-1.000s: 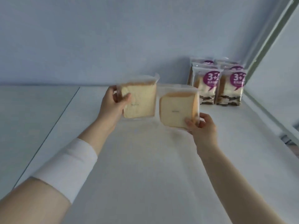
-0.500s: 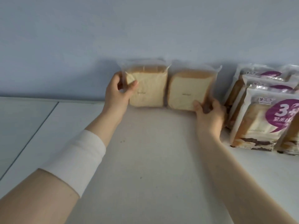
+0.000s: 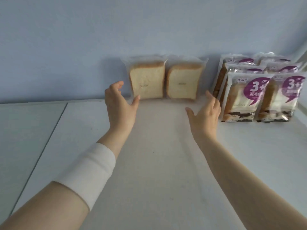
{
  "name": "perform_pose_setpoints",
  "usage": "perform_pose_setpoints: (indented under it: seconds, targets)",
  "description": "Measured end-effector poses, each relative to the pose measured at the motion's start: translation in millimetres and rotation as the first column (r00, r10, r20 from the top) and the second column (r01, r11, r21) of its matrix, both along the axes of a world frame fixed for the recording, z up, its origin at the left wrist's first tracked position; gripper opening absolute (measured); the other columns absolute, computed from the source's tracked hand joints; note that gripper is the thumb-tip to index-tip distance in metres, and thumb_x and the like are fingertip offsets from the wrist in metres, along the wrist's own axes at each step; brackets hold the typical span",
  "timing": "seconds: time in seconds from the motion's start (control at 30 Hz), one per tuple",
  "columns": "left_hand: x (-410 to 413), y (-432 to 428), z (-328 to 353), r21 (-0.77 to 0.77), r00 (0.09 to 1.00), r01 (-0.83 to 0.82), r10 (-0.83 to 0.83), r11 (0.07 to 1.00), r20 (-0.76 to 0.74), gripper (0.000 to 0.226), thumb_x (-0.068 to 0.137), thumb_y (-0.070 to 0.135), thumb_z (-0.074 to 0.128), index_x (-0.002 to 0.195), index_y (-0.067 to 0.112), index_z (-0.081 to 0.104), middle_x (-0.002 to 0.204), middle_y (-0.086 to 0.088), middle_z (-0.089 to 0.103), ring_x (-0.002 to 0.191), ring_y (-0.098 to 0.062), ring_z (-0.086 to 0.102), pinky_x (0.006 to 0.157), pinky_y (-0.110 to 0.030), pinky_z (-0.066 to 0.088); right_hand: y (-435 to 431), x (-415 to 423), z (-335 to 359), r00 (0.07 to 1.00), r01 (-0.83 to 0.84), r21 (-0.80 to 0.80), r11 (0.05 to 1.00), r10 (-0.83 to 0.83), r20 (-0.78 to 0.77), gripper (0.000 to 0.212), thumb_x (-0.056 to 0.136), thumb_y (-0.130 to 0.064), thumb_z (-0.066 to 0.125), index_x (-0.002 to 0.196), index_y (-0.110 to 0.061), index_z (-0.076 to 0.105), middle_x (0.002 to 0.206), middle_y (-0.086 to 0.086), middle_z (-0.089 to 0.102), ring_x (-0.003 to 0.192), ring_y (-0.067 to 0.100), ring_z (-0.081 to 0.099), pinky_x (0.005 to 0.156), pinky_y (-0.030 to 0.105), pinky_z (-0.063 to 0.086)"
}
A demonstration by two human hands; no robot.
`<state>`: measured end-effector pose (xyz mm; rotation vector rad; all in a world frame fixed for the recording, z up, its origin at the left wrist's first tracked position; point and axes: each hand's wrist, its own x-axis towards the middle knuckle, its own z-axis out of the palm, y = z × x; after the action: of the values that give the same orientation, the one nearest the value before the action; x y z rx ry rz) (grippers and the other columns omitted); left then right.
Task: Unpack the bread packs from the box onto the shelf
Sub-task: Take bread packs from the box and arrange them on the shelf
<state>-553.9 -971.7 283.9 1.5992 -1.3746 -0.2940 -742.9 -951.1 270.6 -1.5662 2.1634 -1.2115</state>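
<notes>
Two clear packs of plain sliced bread stand upright side by side against the back wall of the white shelf [image 3: 157, 155]: the left pack [image 3: 147, 81] and the right pack [image 3: 182, 82]. My left hand [image 3: 119, 103] hovers open just left of and below the left pack, thumb tip close to its lower corner. My right hand [image 3: 205, 113] is open a short way in front of the right pack, touching nothing. The box is out of view.
Several purple-labelled bread packs [image 3: 262, 90] stand in rows at the right, close to my right hand. A pale blue wall [image 3: 116, 30] backs the shelf. A seam [image 3: 41, 155] separates a neighbouring shelf panel on the left.
Both hands carried the two plain packs to the back wall, set them upright, then let go and drew back with fingers spread.
</notes>
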Motion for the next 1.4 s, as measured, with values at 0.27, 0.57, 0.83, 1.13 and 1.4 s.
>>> perform_pose_setpoints:
  seconds: [0.27,0.57,0.83,1.13,1.4]
  targets:
    - [-38.9,139.0,12.6,0.304,0.551,0.384,-0.480,0.872,0.682,0.046,0.085,0.023,0.061,0.124,0.012,0.040,0.124,-0.012,0.041,0.114,-0.032,0.042,0.088,-0.038,0.035,163.7,-10.5,12.0,0.866,0.059,0.189,0.980,0.044,-0.499,0.054,0.084,-0.013,0.062,0.133,-0.013,0.039,0.138,0.011,0.035,0.128,0.032,0.029,0.095,0.041,0.036]
    - [-192.2,300.0,33.0,0.308,0.283,0.641,-0.589,0.703,0.757,0.038,0.087,0.018,0.058,0.120,0.012,0.040,0.121,-0.012,0.044,0.110,-0.030,0.043,0.086,-0.037,0.038,372.2,-126.7,20.1,0.806,0.392,0.213,0.895,-0.222,-0.548,0.051,0.086,-0.008,0.056,0.133,-0.013,0.037,0.138,0.012,0.032,0.127,0.032,0.029,0.095,0.042,0.037]
    - [-409.6,486.9,-38.5,0.472,-0.120,0.758,-0.615,0.451,0.780,0.031,0.092,0.015,0.045,0.122,0.011,0.038,0.125,-0.014,0.043,0.117,-0.032,0.041,0.093,-0.042,0.038,605.5,-284.1,-51.9,0.761,0.635,0.480,0.605,-0.382,-0.525,0.053,0.084,-0.012,0.059,0.131,-0.013,0.036,0.137,0.014,0.032,0.127,0.033,0.029,0.096,0.045,0.040]
    - [-551.5,593.4,-167.8,0.738,-0.457,0.630,-0.654,0.240,0.603,0.040,0.088,0.016,0.055,0.124,0.010,0.037,0.126,-0.014,0.045,0.116,-0.031,0.044,0.092,-0.041,0.039,766.8,-383.5,-172.2,0.679,0.664,0.718,0.208,-0.571,-0.462,0.036,0.088,-0.009,0.048,0.123,-0.012,0.041,0.130,0.013,0.041,0.119,0.032,0.037,0.088,0.044,0.044]
    - [-671.4,596.2,-296.6,0.877,-0.595,0.466,-0.693,0.115,0.407,0.031,0.090,0.014,0.050,0.118,0.010,0.039,0.125,-0.013,0.046,0.114,-0.030,0.044,0.092,-0.038,0.037,761.5,-475.2,-283.9,0.673,0.498,0.862,0.101,-0.672,-0.310,0.032,0.091,-0.017,0.046,0.122,-0.013,0.040,0.123,0.009,0.041,0.113,0.028,0.040,0.081,0.036,0.044]
